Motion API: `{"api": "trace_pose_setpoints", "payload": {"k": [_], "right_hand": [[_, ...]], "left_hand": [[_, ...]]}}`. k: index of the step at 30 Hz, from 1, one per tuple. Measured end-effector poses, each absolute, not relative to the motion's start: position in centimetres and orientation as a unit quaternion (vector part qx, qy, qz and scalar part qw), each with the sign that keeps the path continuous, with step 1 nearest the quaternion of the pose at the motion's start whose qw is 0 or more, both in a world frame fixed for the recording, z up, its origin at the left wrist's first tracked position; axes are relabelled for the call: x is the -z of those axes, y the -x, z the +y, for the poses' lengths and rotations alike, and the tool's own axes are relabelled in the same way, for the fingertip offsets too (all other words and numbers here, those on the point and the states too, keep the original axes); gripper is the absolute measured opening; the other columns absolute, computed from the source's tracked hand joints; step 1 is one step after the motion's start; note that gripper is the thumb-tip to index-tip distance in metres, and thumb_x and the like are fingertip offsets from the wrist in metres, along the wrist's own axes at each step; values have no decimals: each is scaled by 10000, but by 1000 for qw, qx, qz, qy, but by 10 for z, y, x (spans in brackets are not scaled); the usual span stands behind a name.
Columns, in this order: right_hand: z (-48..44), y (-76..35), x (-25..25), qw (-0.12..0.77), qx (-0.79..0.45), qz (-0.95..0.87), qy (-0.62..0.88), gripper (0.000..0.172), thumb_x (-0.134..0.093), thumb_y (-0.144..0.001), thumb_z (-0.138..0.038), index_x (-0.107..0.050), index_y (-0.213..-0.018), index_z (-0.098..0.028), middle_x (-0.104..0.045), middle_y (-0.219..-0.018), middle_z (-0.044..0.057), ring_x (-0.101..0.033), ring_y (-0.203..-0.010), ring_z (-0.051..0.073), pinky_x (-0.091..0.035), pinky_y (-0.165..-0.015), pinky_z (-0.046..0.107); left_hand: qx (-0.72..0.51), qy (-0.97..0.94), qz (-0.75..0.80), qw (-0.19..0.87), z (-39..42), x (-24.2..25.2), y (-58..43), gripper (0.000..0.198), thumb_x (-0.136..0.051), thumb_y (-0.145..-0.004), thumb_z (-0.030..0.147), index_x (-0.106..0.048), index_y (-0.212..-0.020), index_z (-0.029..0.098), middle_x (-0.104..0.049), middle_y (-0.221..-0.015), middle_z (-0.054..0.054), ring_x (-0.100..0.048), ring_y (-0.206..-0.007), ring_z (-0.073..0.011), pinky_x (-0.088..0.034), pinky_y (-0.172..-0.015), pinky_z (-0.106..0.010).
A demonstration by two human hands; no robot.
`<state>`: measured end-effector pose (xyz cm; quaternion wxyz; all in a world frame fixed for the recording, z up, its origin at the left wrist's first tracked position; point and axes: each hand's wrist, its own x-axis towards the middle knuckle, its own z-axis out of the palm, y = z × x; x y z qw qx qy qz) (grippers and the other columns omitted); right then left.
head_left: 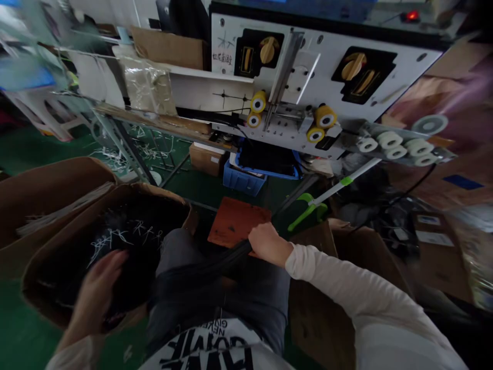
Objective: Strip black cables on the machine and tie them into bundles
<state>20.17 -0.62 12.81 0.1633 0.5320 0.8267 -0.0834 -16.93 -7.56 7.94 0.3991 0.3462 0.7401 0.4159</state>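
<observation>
My right hand (267, 241) is closed round one end of a bundle of black cable (231, 259), which lies across my lap. Over the cardboard box (33, 267) on my left hovers my left hand (100, 282), a little smeared by motion. Its fingers look stretched out, and nothing shows in them. Inside that box is a dark heap of black cable bundles (134, 257), some tied with white twist ties (110, 239). Just beyond my right hand is an orange-red board (231, 221), low down between my knees and the machine.
A machine panel (246, 41) with yellow rollers (258, 103) and yellow knobs stands ahead. White rollers (396, 146) jut out at right. Below are a blue crate (242, 180) and a green-footed stand (308, 210). An open cardboard box (319, 308) stands at my right.
</observation>
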Motion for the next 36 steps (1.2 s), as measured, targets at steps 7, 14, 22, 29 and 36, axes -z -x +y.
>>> {"api": "trace_pose_setpoints", "payload": {"k": [7, 14, 22, 29, 36], "right_hand": [[-1, -153, -150, 197, 49, 818, -538, 40, -672, -638, -79, -704, -619, -93, -693, -666, 175, -665, -689, 333, -478, -699, 497], [7, -181, -181, 86, 15, 868, -489, 201, -602, -747, -119, -695, -925, -107, -699, -936, 163, -636, -952, 314, -452, -870, 500], [29, -228, -158, -358, 297, 784, -410, 660, -580, -830, -322, -287, -1420, -283, -541, -1302, 72, -648, -937, 151, -559, -780, 301], [30, -194, -130, -421, 239, 777, -402, 514, -558, -857, -298, -433, -1354, -261, -563, -1294, 48, -559, -1155, 204, -451, -990, 353], [35, -192, -128, -466, 322, 740, -363, 530, -560, -856, -311, -416, -1364, -265, -576, -1268, 60, -552, -1148, 203, -416, -1014, 383]], "left_hand": [[-307, -708, 413, 484, -23, -87, -23, 514, -722, -637, 270, -597, -1131, 197, -628, -1183, -115, -568, -1113, -276, -426, -970, -377], [-288, -713, 453, 450, -1, -70, -57, 131, -534, -762, 193, -596, -866, 142, -648, -790, -81, -612, -752, -212, -450, -684, -310], [-296, -476, 309, 769, 14, -93, -15, 337, -662, -733, 382, -587, -914, 108, -402, -554, 65, -362, -473, -55, -361, -488, -209], [-283, -441, 283, 803, 13, -96, -7, 331, -686, -726, 359, -611, -921, 101, -451, -574, 39, -438, -498, -77, -402, -519, -243], [-290, -464, 295, 783, 15, -98, -6, 296, -680, -727, 382, -560, -809, 124, -462, -593, 34, -454, -482, -75, -363, -500, -231]]}}
